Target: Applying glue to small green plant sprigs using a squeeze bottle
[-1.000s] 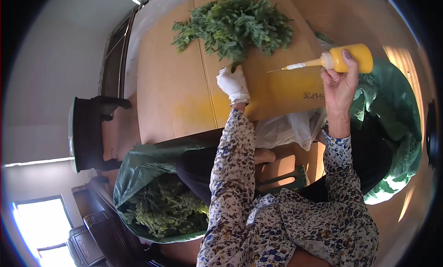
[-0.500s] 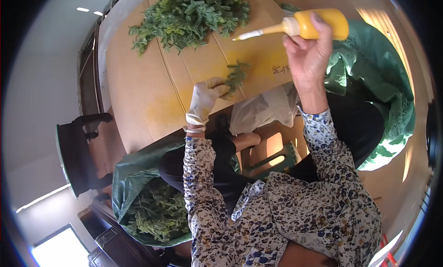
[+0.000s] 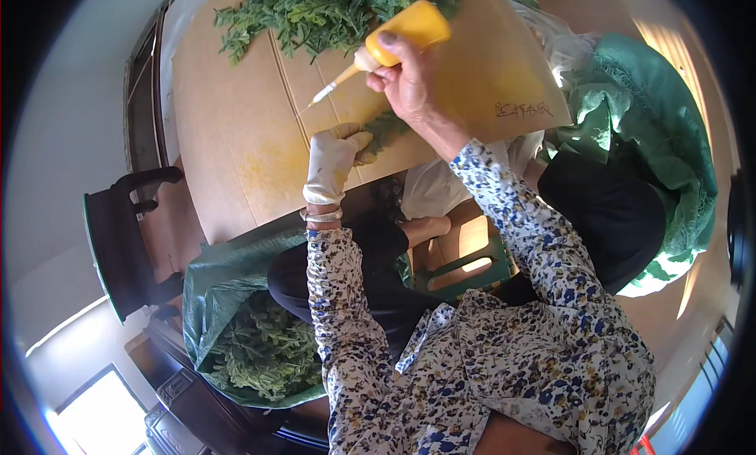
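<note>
My left hand [image 3: 335, 160], in a pale glove, pinches a small green artificial fir sprig [image 3: 384, 131] just above the cardboard sheet [image 3: 236, 148]. Bare, my right hand [image 3: 409, 85] is wrapped round a yellow squeeze bottle [image 3: 417, 31] with a long thin nozzle. The bottle is tilted, its tip pointing down and left, over the cardboard beyond my left hand and apart from the sprig. My right hand partly covers the sprig. A heap of green fir sprigs [image 3: 331, 14] lies at the far side of the cardboard.
A green sack [image 3: 220, 274] of more greenery [image 3: 268, 349] stands at my lower left. Another green sack [image 3: 654, 124] is at the right. Clear plastic [image 3: 429, 191] hangs under the cardboard's near edge. A black chair [image 3: 118, 242] stands at the left.
My right hand has swung left with the squeeze bottle, and the nozzle now tilts more steeply downward. My left hand has shifted slightly left, still pinching the sprig.
</note>
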Tool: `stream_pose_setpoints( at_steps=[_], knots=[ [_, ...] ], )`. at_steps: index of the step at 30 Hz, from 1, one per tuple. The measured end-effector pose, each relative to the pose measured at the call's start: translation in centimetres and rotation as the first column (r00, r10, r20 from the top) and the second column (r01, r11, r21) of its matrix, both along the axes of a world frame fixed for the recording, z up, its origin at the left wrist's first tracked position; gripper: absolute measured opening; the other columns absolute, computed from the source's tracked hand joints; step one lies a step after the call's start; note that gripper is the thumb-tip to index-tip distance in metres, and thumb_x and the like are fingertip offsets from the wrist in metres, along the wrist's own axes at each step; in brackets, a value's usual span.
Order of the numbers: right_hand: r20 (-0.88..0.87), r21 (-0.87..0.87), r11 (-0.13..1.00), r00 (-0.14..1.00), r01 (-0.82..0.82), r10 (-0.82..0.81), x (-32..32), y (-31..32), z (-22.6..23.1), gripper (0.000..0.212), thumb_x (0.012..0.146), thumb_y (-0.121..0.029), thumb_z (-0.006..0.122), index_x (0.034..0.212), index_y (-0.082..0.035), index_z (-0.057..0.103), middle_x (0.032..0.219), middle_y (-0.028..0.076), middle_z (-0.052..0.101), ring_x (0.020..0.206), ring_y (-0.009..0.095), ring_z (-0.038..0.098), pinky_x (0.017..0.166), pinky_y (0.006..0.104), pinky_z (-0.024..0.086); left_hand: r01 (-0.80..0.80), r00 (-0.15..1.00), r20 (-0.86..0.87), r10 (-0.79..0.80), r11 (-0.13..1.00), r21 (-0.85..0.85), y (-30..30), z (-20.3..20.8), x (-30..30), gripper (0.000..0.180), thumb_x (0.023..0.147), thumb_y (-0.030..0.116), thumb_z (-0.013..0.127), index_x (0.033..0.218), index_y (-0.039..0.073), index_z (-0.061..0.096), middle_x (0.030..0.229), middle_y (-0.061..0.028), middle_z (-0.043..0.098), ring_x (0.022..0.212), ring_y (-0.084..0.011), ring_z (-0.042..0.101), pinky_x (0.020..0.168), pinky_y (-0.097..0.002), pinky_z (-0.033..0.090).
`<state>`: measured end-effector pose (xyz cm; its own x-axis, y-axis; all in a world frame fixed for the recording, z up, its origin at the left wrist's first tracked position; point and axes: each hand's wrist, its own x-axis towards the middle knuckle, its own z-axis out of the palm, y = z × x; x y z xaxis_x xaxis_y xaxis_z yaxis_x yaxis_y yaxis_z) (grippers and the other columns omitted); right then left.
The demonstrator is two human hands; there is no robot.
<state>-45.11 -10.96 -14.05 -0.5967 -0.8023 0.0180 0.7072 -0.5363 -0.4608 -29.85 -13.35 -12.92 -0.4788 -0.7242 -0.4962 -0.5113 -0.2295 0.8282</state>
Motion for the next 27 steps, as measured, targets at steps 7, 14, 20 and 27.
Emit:
stream_pose_setpoints(
  at_steps=[7,14,20,27],
  knots=[
    [-0.057,0.111,0.993,0.998,0.03,-0.024,1.4,-2.0,-2.7,0.021,0.076,-0.02,0.067,0.074,-0.006,0.051,0.062,0.0,0.048,0.046,0.006,0.037,0.04,0.0243,0.036,-0.322,0.942,-0.01,0.337,0.89,-0.322,2.6,-0.3,1.5,0.016,0.078,0.004,0.063,0.093,-0.002,0.067,0.078,-0.0064,0.066,0.059,-0.0118,0.059,0.055,-0.0246,0.049],
    [-0.066,0.09,0.995,0.997,0.043,-0.037,0.9,-1.8,-2.9,0.021,0.075,-0.019,0.067,0.075,-0.004,0.053,0.064,0.002,0.052,0.046,0.006,0.038,0.04,0.0243,0.036,-0.283,0.924,-0.224,0.309,0.161,-0.946,7.2,0.8,-2.3,0.015,0.072,0.002,0.068,0.085,0.008,0.067,0.089,-0.0042,0.067,0.085,-0.0202,0.059,0.083,-0.0311,0.041],
    [-0.075,0.115,0.993,0.997,0.038,-0.03,1.8,-1.9,-2.9,0.022,0.076,-0.021,0.066,0.078,-0.004,0.054,0.064,0.003,0.053,0.046,0.006,0.038,0.041,0.0242,0.035,-0.177,0.959,-0.061,0.276,0.419,-0.89,5.3,-4.1,-1.4,0.032,0.061,0.009,0.075,0.092,0.006,0.068,0.1,-0.008,0.065,0.103,-0.0287,0.052,0.091,-0.0386,0.039],
    [-0.008,0.086,0.996,1.0,-0.007,0.008,1.0,-1.4,-3.2,0.02,0.076,-0.022,0.067,0.078,-0.008,0.052,0.067,0.002,0.054,0.046,0.007,0.037,0.043,0.025,0.035,-0.191,0.948,-0.036,0.316,0.477,-0.858,6.0,-4.7,-1.7,0.037,0.06,0.011,0.077,0.096,0.005,0.069,0.106,-0.007,0.064,0.108,-0.0266,0.05,0.095,-0.0371,0.038]
  ],
)
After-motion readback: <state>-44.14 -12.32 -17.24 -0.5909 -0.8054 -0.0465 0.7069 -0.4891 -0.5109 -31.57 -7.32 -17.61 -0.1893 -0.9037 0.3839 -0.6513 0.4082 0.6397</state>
